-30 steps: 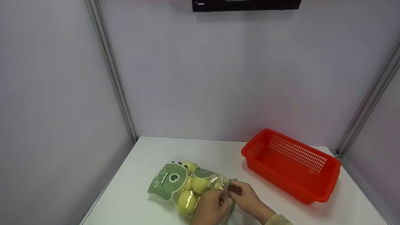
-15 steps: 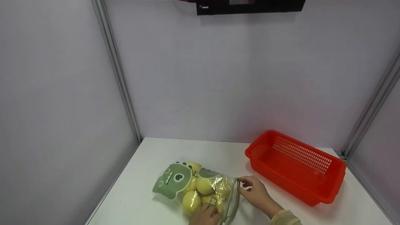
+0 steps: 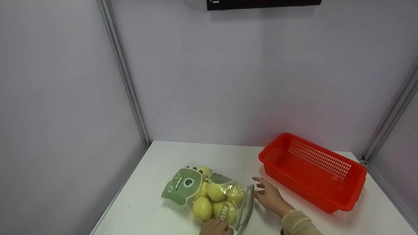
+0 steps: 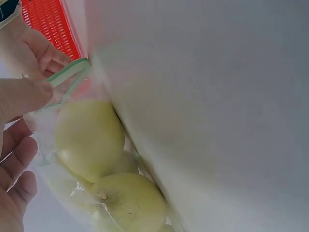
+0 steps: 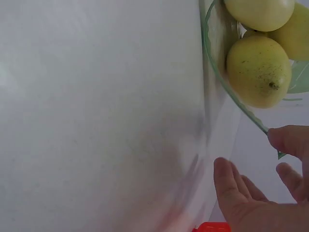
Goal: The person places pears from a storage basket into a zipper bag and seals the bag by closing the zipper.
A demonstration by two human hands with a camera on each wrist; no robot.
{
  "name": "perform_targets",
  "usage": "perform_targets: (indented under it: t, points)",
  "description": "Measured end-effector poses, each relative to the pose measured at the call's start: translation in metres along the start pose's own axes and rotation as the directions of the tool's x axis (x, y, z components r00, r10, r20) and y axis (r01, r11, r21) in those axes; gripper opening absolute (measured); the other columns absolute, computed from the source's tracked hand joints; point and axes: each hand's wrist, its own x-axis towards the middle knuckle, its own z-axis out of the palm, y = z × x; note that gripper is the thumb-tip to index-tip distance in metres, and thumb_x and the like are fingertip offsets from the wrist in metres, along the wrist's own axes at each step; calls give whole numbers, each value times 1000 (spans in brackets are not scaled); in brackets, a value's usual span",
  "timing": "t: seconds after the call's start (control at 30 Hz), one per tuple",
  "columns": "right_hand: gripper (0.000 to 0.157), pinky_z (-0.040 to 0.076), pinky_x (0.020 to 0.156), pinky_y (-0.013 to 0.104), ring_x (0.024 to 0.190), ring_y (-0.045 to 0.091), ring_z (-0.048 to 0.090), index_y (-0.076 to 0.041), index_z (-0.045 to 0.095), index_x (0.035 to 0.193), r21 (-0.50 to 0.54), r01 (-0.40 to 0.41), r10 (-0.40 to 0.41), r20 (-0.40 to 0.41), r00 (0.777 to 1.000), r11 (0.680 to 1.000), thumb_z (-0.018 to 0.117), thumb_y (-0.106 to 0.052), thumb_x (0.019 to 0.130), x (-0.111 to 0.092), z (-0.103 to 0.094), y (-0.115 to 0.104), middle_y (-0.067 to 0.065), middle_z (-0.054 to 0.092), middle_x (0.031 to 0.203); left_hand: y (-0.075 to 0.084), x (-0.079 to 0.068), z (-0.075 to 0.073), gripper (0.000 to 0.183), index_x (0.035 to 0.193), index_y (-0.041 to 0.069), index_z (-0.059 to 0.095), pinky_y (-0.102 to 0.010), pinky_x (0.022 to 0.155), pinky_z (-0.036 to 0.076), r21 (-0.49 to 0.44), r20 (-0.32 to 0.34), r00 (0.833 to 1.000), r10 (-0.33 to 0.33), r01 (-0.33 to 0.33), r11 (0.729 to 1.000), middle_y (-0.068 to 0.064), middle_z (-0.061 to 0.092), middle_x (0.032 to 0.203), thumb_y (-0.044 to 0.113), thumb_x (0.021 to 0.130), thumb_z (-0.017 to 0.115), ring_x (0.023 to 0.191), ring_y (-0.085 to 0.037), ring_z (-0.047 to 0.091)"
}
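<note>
A clear bag point(image 3: 240, 213) with a green dinosaur print and a green-edged mouth lies on the white table, its mouth facing right. Several yellow lemons point(image 3: 202, 209) fill it. My left hand point(image 3: 215, 227), partly cut off by the head view's lower edge, touches the bag's near side; in the left wrist view its thumb point(image 4: 29, 96) lies by the green edge, fingers loosely bent and apart from it. My right hand point(image 3: 269, 197) is at the far end of the mouth, fingers spread; the right wrist view shows its thumb point(image 5: 289, 140) touching the green edge.
A red plastic basket point(image 3: 313, 199) with slotted sides stands on the table at the right, beyond my right hand. Pale walls point(image 3: 228, 81) enclose the table point(image 3: 140, 195) at the back and both sides. A black device point(image 3: 261, 3) hangs high on the back wall.
Both hands were together at the bag's mouth. My left hand has moved down to the bag's near side, and the right hand's fingers have spread away from the edge.
</note>
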Motion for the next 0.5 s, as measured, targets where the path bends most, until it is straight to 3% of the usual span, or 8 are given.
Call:
perform_targets:
  t: [0.17,0.33,0.5]
  points:
    - [48,56,71,38,92,24,65,-13,56,131,66,11,-10,-11,1000,998,59,3,86,6,-1,-3,19,63,117,4,5,-3,14,80,27,62,-18,62,23,4,-3,999,54,-54,999,12,45,77,41,82,65,72,-4,39]
    - [33,55,67,29,85,19,64,-10,71,112,11,25,-24,-97,995,1000,56,5,87,11,-4,-6,10,68,111,7,10,-2,12,80,29,61,-19,63,24,33,-38,996,83,-82,996,12,46,77,41,82,63,73,-5,42]
    - [30,51,62,26,75,14,61,-12,75,106,-47,20,-27,-145,989,999,57,3,87,12,-13,-6,6,70,101,9,9,-7,12,80,28,59,-18,63,24,1,-33,992,119,-119,993,13,44,76,38,85,63,73,-3,38]
